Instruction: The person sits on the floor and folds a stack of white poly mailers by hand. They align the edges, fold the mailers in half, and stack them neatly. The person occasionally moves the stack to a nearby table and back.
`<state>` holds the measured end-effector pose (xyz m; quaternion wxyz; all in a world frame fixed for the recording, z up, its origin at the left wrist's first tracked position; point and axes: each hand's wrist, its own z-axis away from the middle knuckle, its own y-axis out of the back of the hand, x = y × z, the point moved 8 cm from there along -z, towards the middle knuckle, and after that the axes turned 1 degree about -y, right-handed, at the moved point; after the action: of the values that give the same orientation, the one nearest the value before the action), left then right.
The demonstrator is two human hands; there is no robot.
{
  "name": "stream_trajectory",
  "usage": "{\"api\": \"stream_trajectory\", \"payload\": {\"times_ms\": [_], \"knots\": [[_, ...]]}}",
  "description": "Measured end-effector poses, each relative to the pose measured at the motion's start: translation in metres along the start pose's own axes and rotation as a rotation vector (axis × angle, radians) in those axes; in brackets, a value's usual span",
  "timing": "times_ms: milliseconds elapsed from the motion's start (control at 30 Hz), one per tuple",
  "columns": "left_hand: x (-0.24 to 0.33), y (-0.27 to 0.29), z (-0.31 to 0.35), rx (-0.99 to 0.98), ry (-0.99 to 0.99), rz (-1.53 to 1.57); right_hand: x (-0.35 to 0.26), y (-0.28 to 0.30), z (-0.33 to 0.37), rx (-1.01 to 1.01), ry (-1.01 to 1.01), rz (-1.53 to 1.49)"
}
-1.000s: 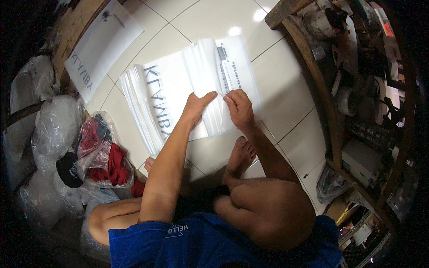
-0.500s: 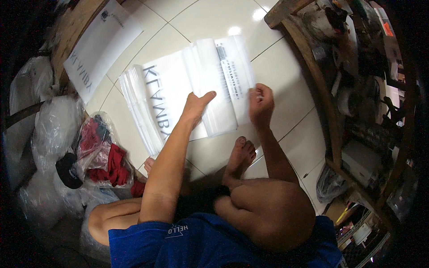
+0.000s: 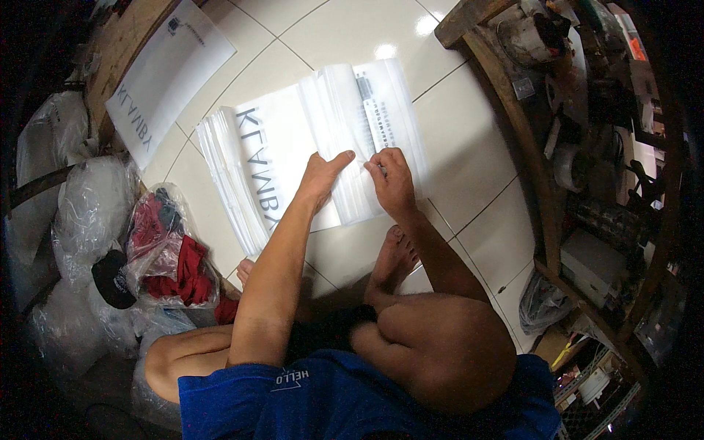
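Note:
A stack of clear and white plastic bags (image 3: 275, 132) with dark print lies on the floor in front of me, its right part folded over in layers (image 3: 334, 110). My left hand (image 3: 323, 180) holds the folded layers, thumb stretched across the top; its other fingers are mostly hidden. On the right of the fold, my right hand (image 3: 392, 183) has its fingers curled in, thumb and forefinger pinching at a bag's plastic. Loose layers (image 3: 403, 103) spread out beyond it to the right.
One printed plastic sheet (image 3: 169, 81) lies apart at the upper left, by a wooden beam (image 3: 121, 62). Clear bags with red cloth (image 3: 176, 275) and a black cap (image 3: 114, 280) are on my left. Along the right runs a wooden frame (image 3: 513, 117) with cluttered shelves. My bare foot (image 3: 396, 257) is near the stack.
My right hand has moved left from the stack's right edge to the fold, close to my left thumb. The left hand has stayed in place.

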<state>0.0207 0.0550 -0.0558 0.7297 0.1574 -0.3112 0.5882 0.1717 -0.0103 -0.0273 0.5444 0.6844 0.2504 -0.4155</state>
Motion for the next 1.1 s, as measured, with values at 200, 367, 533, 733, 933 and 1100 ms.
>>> {"api": "stream_trajectory", "payload": {"times_ms": [200, 367, 533, 733, 933, 1100], "knots": [[-0.001, 0.0, 0.0, -0.03, 0.009, 0.019, 0.012, -0.002, 0.001, 0.013, -0.126, -0.06], [-0.025, 0.014, -0.022, 0.023, -0.045, -0.006, 0.073, 0.031, 0.017, 0.31, -0.306, -0.153], [0.0, 0.003, 0.003, 0.034, 0.026, -0.026, 0.027, 0.072, 0.007, 0.425, -0.192, 0.018], [-0.01, 0.008, -0.006, 0.046, -0.012, -0.029, -0.035, 0.009, -0.007, 0.016, 0.02, 0.054], [-0.019, 0.01, -0.015, -0.012, 0.035, 0.013, -0.013, -0.002, -0.003, 0.006, 0.019, 0.041], [-0.01, 0.002, -0.006, -0.064, 0.004, 0.069, -0.018, -0.004, 0.0, 0.257, -0.057, 0.035]]}}
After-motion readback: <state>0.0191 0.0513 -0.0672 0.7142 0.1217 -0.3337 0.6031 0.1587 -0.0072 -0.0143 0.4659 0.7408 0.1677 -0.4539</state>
